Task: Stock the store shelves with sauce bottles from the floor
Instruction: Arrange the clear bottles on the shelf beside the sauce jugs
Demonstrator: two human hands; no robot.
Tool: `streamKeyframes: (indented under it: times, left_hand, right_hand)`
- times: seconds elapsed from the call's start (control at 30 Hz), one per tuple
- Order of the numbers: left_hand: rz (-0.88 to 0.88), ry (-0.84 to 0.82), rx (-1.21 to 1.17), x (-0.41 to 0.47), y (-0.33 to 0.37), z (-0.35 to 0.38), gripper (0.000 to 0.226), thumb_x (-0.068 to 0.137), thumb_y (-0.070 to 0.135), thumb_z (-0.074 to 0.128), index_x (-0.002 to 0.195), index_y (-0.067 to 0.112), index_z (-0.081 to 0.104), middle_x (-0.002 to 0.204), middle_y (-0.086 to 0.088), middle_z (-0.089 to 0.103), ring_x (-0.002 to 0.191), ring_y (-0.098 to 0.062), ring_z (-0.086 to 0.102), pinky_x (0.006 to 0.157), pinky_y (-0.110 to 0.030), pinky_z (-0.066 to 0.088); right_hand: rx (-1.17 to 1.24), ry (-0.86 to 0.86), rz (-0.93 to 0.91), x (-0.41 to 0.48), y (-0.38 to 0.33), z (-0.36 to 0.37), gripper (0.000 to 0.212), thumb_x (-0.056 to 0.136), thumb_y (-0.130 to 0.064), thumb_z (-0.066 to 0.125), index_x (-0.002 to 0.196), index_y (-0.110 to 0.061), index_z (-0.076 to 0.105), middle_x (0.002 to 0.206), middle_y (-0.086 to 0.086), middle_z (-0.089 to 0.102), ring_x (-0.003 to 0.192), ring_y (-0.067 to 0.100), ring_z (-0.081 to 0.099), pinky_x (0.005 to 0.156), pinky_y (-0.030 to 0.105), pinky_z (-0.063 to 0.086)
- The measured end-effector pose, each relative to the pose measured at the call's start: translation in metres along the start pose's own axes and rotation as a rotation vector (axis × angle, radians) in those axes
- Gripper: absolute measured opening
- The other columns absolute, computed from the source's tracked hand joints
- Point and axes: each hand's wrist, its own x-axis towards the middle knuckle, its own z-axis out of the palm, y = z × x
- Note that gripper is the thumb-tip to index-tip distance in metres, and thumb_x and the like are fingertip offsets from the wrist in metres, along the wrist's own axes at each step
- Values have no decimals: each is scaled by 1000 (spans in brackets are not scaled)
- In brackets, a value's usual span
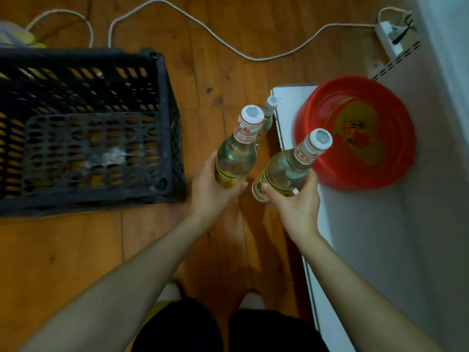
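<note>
My left hand (pixel 212 189) grips the body of a clear glass sauce bottle (pixel 238 151) with a white cap and a yellow-green label, held upright over the wooden floor. My right hand (pixel 295 203) holds a second, matching sauce bottle (pixel 291 166), tilted with its cap toward the red basin. A third sauce bottle (pixel 267 115) stands on the floor behind them, beside the edge of the white shelf (pixel 368 224). Both hands are a little apart, just left of the shelf edge.
A black plastic crate (pixel 162 123) sits on the floor to the left. A red round basin (pixel 355 133) rests on the white shelf. A white cable (pixel 228 44) runs across the floor to a power strip (pixel 388 39). My feet and legs are below.
</note>
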Motion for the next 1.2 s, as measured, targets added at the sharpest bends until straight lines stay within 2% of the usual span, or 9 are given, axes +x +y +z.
streamKeyframes:
  times: [0.13,0.3,0.47,0.53,0.63,0.77,0.9,1.03,1.2]
  left_hand:
    - [-16,14,-16,-43,93,-59,71,61,22,84,123,26,49,102,20,59,97,1,56,84,-14,45]
    - [5,37,-7,-84,212,-141,70,62,24,84,122,27,50,102,20,58,96,5,55,81,-13,46]
    - [131,-18,59,-109,332,-222,69,59,34,83,103,66,41,94,42,55,94,16,53,80,-10,44]
    - [165,-37,82,-114,374,-247,66,56,43,76,112,56,45,98,40,55,99,12,53,85,-15,45]
    - [265,-24,127,-118,429,-275,79,53,56,67,126,30,49,114,21,54,111,-4,52,95,-28,45]
    - [349,-37,121,-117,495,-297,84,52,59,67,126,26,48,116,18,51,112,-8,51,93,-29,44]
    - [430,-64,140,-109,547,-300,92,51,62,70,131,23,45,123,6,57,114,-14,53,92,-42,49]
    - [499,-79,94,-99,597,-288,93,48,62,69,129,24,47,120,4,59,108,-13,56,90,-39,51]
    - [578,-159,20,-85,661,-248,83,49,54,74,124,29,49,116,6,60,105,-11,57,88,-36,51]
  right_hand:
    - [20,-24,21,-42,-86,-36,76,64,-16,82,128,-22,40,93,-30,50,82,-26,50,72,3,41]
    - [21,-33,1,-91,-212,-82,77,62,-18,83,126,-24,41,95,-30,50,85,-22,51,80,12,42]
    - [17,-57,-66,-132,-342,-131,74,61,-17,85,123,-19,44,105,-17,58,94,-7,57,76,7,46]
    - [26,-41,-96,-145,-389,-150,76,60,-15,85,125,-15,45,109,-10,60,96,1,59,82,15,50]
    - [41,7,-151,-162,-451,-176,75,59,-17,85,123,-17,47,104,-19,59,94,-5,59,84,26,53]
    - [87,70,-224,-176,-516,-213,72,59,-20,86,121,-25,48,100,-27,58,90,-15,58,75,6,46]
    - [118,124,-276,-183,-560,-254,65,60,-15,85,113,-26,50,99,-22,61,90,-11,59,76,8,47]
    - [134,194,-337,-178,-588,-298,60,59,-10,85,108,-24,53,96,-21,62,84,-14,60,68,3,46]
    - [124,318,-343,-156,-601,-356,54,57,-15,86,94,-36,52,90,-23,61,83,-15,59,67,6,45]
